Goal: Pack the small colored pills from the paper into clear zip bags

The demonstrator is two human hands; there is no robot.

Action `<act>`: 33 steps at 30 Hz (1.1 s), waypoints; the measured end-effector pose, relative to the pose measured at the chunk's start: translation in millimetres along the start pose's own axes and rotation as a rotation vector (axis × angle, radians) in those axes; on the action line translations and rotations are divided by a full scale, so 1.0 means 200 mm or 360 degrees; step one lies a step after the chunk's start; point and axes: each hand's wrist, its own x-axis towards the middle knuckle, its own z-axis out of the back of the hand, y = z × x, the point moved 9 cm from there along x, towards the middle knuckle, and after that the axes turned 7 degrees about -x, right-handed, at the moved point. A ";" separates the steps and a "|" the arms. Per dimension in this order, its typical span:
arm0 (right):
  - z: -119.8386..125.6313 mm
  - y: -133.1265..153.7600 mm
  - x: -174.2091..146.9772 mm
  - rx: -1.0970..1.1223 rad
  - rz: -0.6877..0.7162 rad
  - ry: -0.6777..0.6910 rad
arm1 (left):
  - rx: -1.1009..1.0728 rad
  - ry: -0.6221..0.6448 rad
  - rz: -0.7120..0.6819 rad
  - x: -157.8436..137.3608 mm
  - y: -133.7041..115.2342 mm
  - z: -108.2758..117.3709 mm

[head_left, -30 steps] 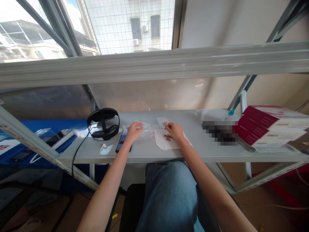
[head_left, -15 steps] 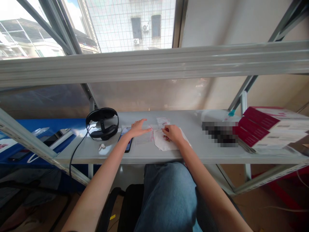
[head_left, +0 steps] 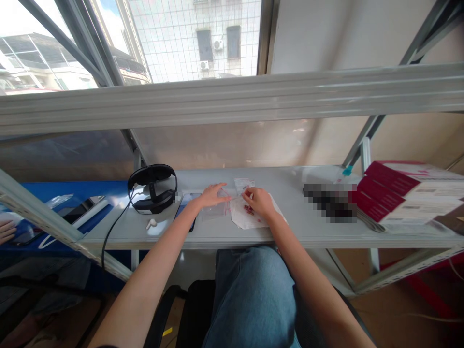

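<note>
My left hand (head_left: 212,195) reaches over a clear plastic bag with a pink strip (head_left: 214,212), thumb and fingers spread apart at the strip end. Whether its fingertips touch the bag is hard to see. On the right, my right hand (head_left: 258,200) is closed in a pinch above a white sheet (head_left: 243,220); whatever sits between the fingertips is too small to name. Several small reddish-brown pieces (head_left: 249,209) lie on the sheet below that hand. Just beyond the fingertips rests a small clear packet (head_left: 243,183) with reddish marks or contents.
A phone (head_left: 185,205) lies partly under my left forearm. Left of it are a black headset (head_left: 152,188) with a cable and a white earbud (head_left: 151,223). Red and white boxes (head_left: 402,193) are stacked at right. Another person's hand (head_left: 6,231) shows at far left.
My left hand has shifted slightly right, closer to the pink strip and my right hand. My right hand stays pinched over the sheet. Another person's hand has appeared at far left.
</note>
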 end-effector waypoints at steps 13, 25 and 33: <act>-0.11 0.31 -0.05 0.0081 0.0781 0.0214 | 0.0048 0.0214 -0.0270 -0.11 -0.18 0.06; 0.13 0.13 -0.19 0.0046 0.0473 0.0066 | 0.0345 0.0272 -0.0354 -0.21 -0.20 -0.07; 0.12 0.02 -0.40 -0.0054 0.0367 0.0181 | 0.0400 0.0196 -0.0544 -0.25 -0.26 -0.09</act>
